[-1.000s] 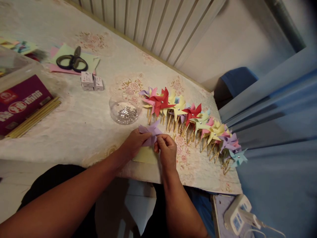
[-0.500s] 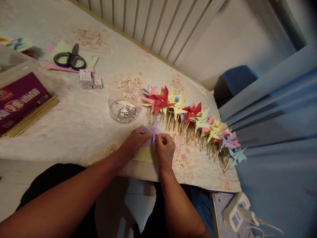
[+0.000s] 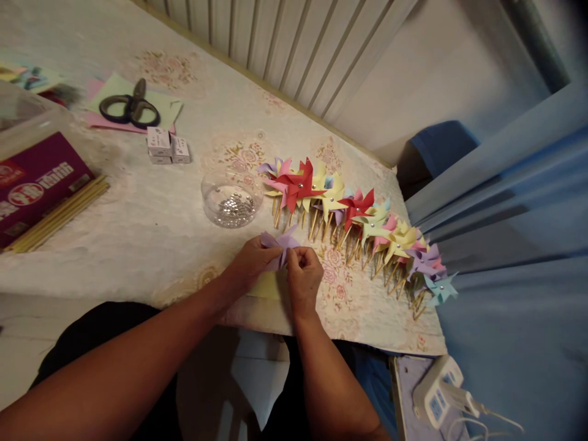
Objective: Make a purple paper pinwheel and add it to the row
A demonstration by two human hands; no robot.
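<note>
A purple paper pinwheel [image 3: 285,240] is held between both hands above the front edge of the table. My left hand [image 3: 252,262] grips its left side, the thumb lying across the folded paper. The fingers of my right hand [image 3: 305,269] are pinched at its centre and right edge; whether a pin is between them I cannot make out. Under the hands lies a pale yellow paper sheet [image 3: 266,286]. Just beyond, a clear round dish [image 3: 212,205] holds many small silvery pieces.
Finished pinwheels [image 3: 358,211] on sticks lie in a row to the right. Scissors [image 3: 133,110] rest on coloured paper, beside small white boxes [image 3: 169,147]. Wooden sticks [image 3: 59,214] lean by a purple box [image 3: 41,184] at left. A power strip [image 3: 438,392] sits at lower right.
My right hand has shifted very slightly at the pinwheel's centre. Both hands keep their hold, and the things on the table stay where they were.
</note>
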